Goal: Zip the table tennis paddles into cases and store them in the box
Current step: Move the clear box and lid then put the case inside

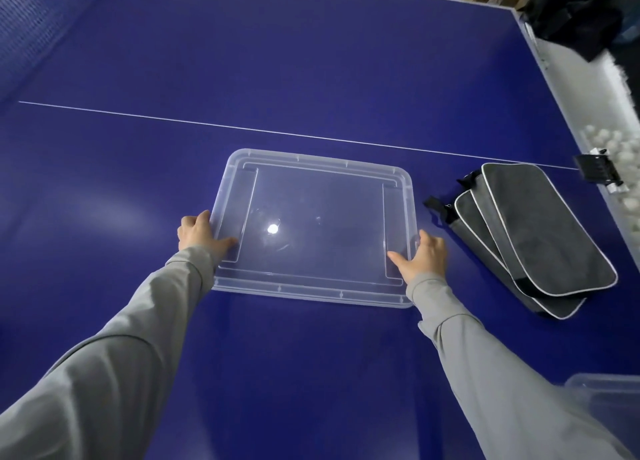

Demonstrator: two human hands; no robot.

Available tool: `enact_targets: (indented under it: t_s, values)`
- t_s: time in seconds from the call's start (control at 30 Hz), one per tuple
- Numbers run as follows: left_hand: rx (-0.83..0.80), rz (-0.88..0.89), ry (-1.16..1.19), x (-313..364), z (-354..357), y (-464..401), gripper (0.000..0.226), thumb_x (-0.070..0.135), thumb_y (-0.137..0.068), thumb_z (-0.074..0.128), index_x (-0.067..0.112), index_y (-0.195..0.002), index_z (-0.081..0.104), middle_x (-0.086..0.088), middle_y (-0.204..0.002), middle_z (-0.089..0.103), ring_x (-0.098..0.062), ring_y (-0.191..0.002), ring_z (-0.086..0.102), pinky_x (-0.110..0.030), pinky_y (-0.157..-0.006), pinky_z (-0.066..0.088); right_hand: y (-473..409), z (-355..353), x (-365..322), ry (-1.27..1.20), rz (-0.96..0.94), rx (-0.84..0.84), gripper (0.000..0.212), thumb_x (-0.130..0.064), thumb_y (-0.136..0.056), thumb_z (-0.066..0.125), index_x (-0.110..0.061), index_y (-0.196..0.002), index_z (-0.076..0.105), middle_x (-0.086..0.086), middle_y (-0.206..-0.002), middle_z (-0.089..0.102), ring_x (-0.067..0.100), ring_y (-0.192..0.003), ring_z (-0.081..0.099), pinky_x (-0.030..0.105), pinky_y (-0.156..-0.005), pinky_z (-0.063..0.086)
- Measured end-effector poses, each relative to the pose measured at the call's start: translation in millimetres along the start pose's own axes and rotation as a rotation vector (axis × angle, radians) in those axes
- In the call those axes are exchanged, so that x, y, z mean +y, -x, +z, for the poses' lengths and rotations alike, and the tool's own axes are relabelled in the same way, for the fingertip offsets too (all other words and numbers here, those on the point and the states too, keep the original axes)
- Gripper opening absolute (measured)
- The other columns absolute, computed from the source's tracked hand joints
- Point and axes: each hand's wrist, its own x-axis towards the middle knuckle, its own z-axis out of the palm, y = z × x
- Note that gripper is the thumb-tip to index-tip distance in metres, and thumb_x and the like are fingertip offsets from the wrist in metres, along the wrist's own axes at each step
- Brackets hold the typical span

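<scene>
Table tennis room: blue table (311,61)

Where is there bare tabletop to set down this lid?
Bare blue table lies beyond the white line, and left of the clear lid both hands hold. It is crowded to the right: stacked grey cases, and a clear box at the lower right.

A clear rectangular plastic lid (313,227) lies flat at the centre of the frame on a dark blue table tennis table (242,61). The left hand (199,232) grips its left edge, the right hand (424,257) its right edge, thumbs on top. Right of it lie stacked grey fabric paddle cases with white piping (530,234). A clear plastic box (606,400) shows at lower right.
</scene>
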Motion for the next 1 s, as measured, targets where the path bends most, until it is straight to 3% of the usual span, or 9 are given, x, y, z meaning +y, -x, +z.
enact_targets:
  t_s: [0.1,0.3,0.57,0.77,1.0]
  values:
    - [-0.031,-0.006,-0.054,-4.1,-4.8,16.1,0.079,0.025,-0.078,0.072,0.012,-0.144,0.029,-0.014,-0.141,0.033,-0.033,-0.131,0.028,-0.046,-0.106,0.032,14.1,-8.4,2.5,-0.005,-0.019,-0.014,0.076,-0.031,-0.078,0.072,-0.006,-0.138,0.034,0.015,-0.14,0.036,0.03,-0.131,0.031,0.044,-0.105,0.032]
    - [-0.065,0.076,-0.265,-19.3,-15.1,74.1,0.066,0.031,-0.086,0.061,0.015,-0.143,0.031,-0.008,-0.146,0.033,-0.031,-0.132,0.032,-0.042,-0.104,0.031,51.3,-27.7,4.8,0.061,-0.109,-0.109,0.073,-0.033,-0.081,0.068,-0.008,-0.14,0.032,0.014,-0.138,0.038,0.029,-0.129,0.035,0.042,-0.104,0.034]
    - [-0.071,0.311,-0.637,-39.7,-45.7,168.8,0.074,0.047,-0.091,0.05,0.02,-0.149,0.013,0.002,-0.158,0.012,-0.017,-0.145,0.01,-0.034,-0.116,0.015,119.3,-45.2,-13.5,0.307,-0.441,-0.218,0.066,-0.04,-0.088,0.056,-0.014,-0.142,0.029,0.004,-0.144,0.034,0.023,-0.132,0.033,0.036,-0.103,0.032]
    - [-0.036,0.24,-0.759,-79.5,-85.5,230.2,0.073,0.048,-0.093,0.044,0.022,-0.15,0.007,0.001,-0.158,0.006,-0.016,-0.146,0.007,-0.033,-0.117,0.012,190.4,-36.1,-38.0,0.447,-0.637,-0.302,0.068,-0.042,-0.088,0.054,-0.015,-0.143,0.024,0.003,-0.146,0.03,0.022,-0.134,0.03,0.037,-0.106,0.03]
    - [0.043,0.064,-0.606,-161.3,-138.6,268.1,0.074,0.051,-0.091,0.046,0.024,-0.149,0.009,0.004,-0.157,0.011,-0.014,-0.145,0.012,-0.032,-0.115,0.017,258.2,-9.6,-72.0,0.492,-0.764,-0.364,0.073,-0.047,-0.089,0.051,-0.016,-0.146,0.018,0.002,-0.149,0.026,0.018,-0.138,0.024,0.035,-0.107,0.028]
